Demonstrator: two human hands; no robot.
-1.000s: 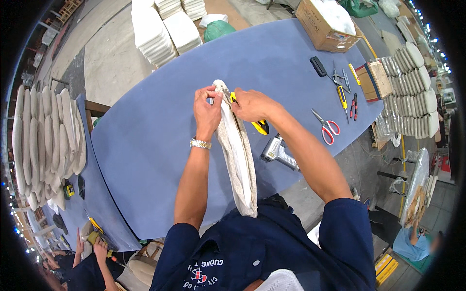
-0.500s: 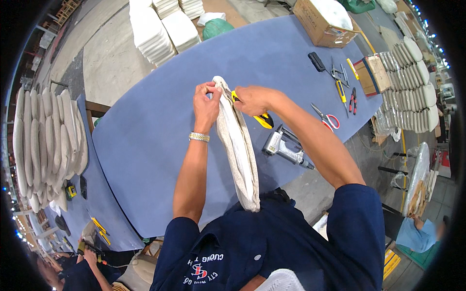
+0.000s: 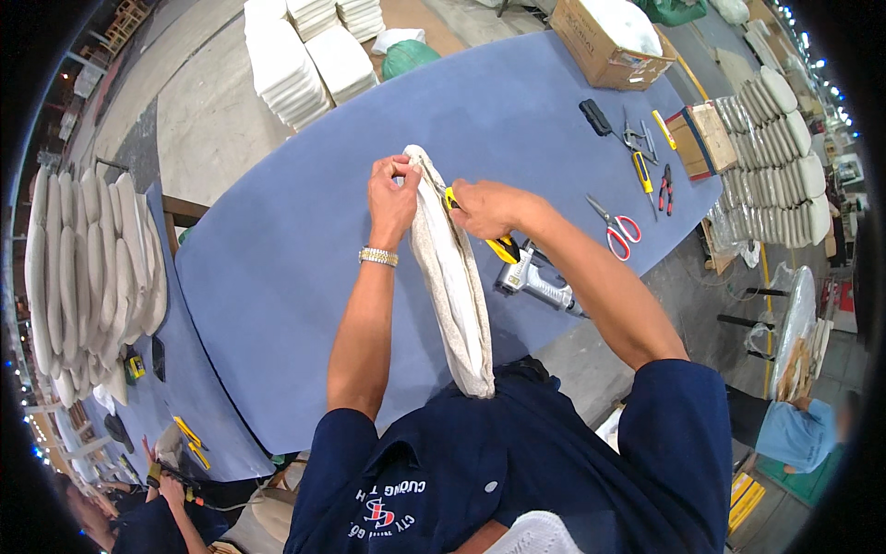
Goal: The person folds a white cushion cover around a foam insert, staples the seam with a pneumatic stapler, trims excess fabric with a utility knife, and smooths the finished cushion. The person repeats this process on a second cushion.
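Observation:
A beige fabric seat cushion (image 3: 449, 277) stands on its edge on the blue table, its near end against my body. A long white strip shows along its upward side between the fabric edges. Close to the far end, my left hand (image 3: 392, 194) pinches the fabric rim between thumb and fingers. My right hand (image 3: 494, 210) is wrapped round a yellow-and-black utility knife (image 3: 504, 248) at the cushion's right edge; the fingers hide its middle, and its blade cannot be made out. Just beyond the knife handle lies a silver staple gun (image 3: 544, 284).
Scissors (image 3: 616, 227), red-handled pliers (image 3: 665, 189), a yellow screwdriver (image 3: 643, 173) and a black brush-like item (image 3: 596, 117) lie on the table's right. A cardboard box (image 3: 609, 51) and wooden box (image 3: 703, 138) stand at its far right. Stacked cushions (image 3: 92, 268) stand left; co-workers are on both sides.
My right hand has moved a little toward me along the cushion's edge with the knife. My left hand keeps its pinch in the same place.

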